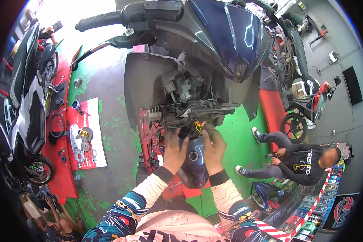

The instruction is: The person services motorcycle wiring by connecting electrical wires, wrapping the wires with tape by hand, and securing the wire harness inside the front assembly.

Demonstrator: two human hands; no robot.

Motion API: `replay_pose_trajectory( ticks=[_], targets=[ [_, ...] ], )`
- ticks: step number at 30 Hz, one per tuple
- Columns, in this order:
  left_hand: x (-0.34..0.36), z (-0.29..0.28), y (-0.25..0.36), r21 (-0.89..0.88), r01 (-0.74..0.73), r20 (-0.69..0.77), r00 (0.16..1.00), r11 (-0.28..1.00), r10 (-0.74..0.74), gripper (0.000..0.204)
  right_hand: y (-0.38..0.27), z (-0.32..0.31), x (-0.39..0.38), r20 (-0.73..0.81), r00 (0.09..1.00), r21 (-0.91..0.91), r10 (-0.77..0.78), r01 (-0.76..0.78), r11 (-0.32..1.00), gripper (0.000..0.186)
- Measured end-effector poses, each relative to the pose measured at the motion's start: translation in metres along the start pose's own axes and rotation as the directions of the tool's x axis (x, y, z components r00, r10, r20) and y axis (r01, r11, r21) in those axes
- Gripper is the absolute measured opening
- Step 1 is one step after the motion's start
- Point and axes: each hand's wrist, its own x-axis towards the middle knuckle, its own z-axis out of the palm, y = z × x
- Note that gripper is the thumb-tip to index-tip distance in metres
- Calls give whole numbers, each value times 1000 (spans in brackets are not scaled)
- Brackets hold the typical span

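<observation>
My left hand [173,151] and my right hand [213,149] grip opposite sides of a dark blue curved panel [193,165] with a round hole. Their fingers reach up to the wiring [199,126], which includes yellow wires, at the open front of a scooter; some fingertips are hidden there. Just above are a bracket [211,109] with cables and a grey mechanical part [183,88]. The scooter's dark blue front cover [226,32] and black handlebar grip [99,20] fill the top of the view.
Red platforms [56,161] hold a scooter [20,113] at left. Metal parts [84,141] lie on a printed mat. A seated person [310,165] in dark clothing is at right beside a shelved display [310,209]. More scooters [302,121] stand behind. People are at lower left.
</observation>
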Motion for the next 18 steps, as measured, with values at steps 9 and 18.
replay_pose_trajectory(
  ticks=[9,18],
  targets=[
    [14,13,5,-92,193,123,976,977,-181,45,27,14,-2,6,989,127,150,-149,981,19],
    [18,3,4,-400,247,208,962,882,-175,42,38,23,8,-4,981,213,192,-187,959,23]
  ],
)
